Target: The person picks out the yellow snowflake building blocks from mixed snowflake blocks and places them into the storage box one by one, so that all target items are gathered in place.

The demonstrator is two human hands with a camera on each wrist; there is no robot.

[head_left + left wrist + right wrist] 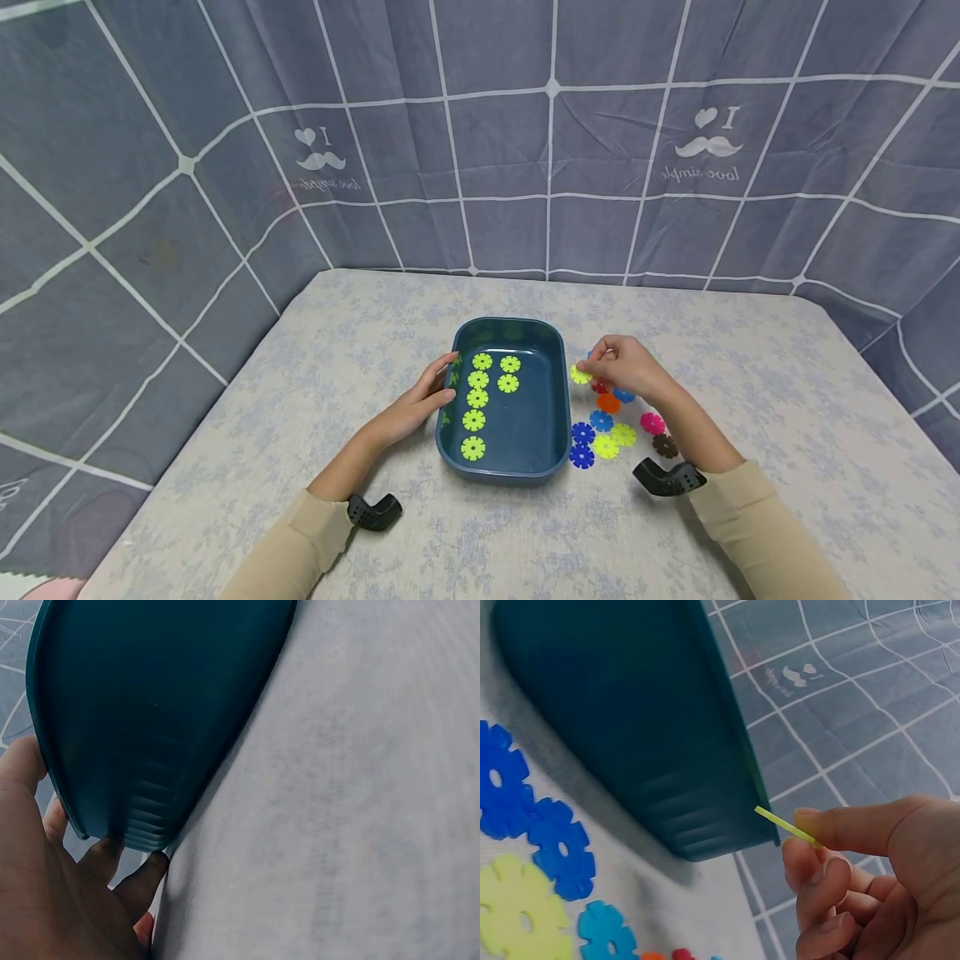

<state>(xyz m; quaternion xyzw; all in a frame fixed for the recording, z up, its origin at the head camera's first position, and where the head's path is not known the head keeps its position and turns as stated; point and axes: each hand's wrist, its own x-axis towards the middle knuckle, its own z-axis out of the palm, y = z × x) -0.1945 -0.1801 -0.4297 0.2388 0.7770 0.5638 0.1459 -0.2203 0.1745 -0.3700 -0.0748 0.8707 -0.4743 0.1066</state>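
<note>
A dark teal plastic tub [534, 433] stands on the table with several yellow-green notched discs [473, 448] on its floor, in a longer left column and a shorter one beside it. My left hand [411, 408] holds the tub's left side, with thumb and a fingertip at the rim. Its other fingers bear on the outer wall in the left wrist view. Just off the tub's right rim, my right hand [628, 367] pinches a yellow-green notched disc [784, 825] between thumb and forefinger, seen edge-on in the right wrist view. Its remaining fingers are curled.
Right of the tub lie loose notched discs: dark blue [582, 456], light blue [601, 421], yellow-green [623, 434], orange [608, 403], pink [652, 423] and brown [664, 446]. Some are partly covered by the right hand. A grey gridded curtain [495, 150] hangs behind the table.
</note>
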